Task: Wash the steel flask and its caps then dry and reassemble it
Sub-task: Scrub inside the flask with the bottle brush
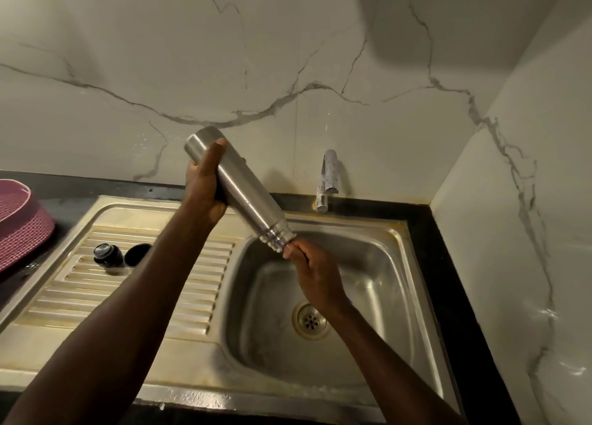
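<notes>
My left hand [205,184] grips the steel flask [243,190] near its base and holds it tilted, mouth down and to the right, over the sink basin [378,264]. My right hand [315,275] is at the threaded mouth, fingers curled round a thin handle; white bristles [279,249] show at the opening. Most of that brush is hidden. Two dark caps lie on the ribbed drainboard [179,283]: one with a shiny top [107,255], the other black one [137,254] beside it, partly behind my left forearm.
A chrome tap [326,181] stands at the back of the sink, no stream visible. The drain [310,320] sits in the basin floor. A pink woven basket [22,222] rests on the dark counter at far left. Marble walls close in behind and at right.
</notes>
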